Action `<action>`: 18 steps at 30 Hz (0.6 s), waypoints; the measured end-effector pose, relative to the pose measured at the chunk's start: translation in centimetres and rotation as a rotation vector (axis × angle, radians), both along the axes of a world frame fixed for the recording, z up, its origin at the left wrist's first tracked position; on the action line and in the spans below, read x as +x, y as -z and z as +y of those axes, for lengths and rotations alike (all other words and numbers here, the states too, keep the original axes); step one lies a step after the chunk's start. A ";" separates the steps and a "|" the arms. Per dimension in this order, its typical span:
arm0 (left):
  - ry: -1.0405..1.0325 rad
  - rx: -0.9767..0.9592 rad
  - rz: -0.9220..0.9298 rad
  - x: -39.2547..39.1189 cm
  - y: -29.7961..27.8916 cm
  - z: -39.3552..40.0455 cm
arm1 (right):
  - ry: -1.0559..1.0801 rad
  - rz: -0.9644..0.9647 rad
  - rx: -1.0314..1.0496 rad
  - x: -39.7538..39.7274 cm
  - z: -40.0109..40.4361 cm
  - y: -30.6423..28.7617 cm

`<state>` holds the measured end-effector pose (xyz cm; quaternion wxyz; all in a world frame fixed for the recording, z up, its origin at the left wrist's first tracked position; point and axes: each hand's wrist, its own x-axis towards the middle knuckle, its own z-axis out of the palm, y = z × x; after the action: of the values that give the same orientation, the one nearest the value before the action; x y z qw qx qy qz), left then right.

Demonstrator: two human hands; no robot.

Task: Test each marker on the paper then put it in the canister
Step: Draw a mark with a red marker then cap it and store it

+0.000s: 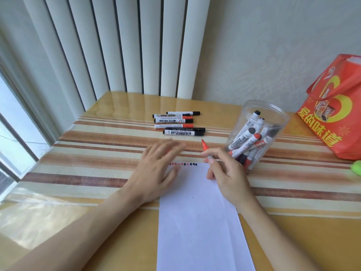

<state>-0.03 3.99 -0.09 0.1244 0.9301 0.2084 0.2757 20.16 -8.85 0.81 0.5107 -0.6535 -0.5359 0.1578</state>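
White paper (199,222) lies nearest me on the tabletop (97,153), a row of red and black test marks along its far edge. My left hand (156,173) hovers flat, fingers loose and blurred, holding nothing. My right hand (224,173) has its grip pinched on an uncapped red marker (206,148), tip up. Just beyond, the clear canister (273,122) holds several markers. Farther back, six capped markers (178,123) lie in a cluster.

Place: looks like a home
Window side: vertical blinds (117,45)
Table (48,222): striped cloth under clear cover
Corner: red gift bag (336,106), textured wallpaper (273,45)
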 end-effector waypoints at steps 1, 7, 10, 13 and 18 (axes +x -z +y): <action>0.156 0.029 0.033 -0.2 -0.1 -0.4 | -0.015 0.086 0.003 0.1 0.0 0.1; 0.510 0.000 0.318 -0.5 0.5 -2.1 | -0.161 0.467 0.103 0.6 0.2 -0.1; 0.508 -0.017 0.341 -0.4 0.4 -2.0 | -0.107 0.430 0.072 0.6 0.3 -0.4; 0.513 -0.018 0.367 -0.5 0.2 -2.1 | -0.052 0.383 0.057 0.4 0.6 -0.4; 0.513 0.018 0.430 -0.6 -0.2 -2.6 | -0.004 0.354 -0.070 0.6 0.9 -0.3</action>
<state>-0.59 1.43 0.14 0.1345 0.9902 -0.0136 0.0345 20.72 -7.92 1.07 0.5737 -0.6318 -0.4332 0.2900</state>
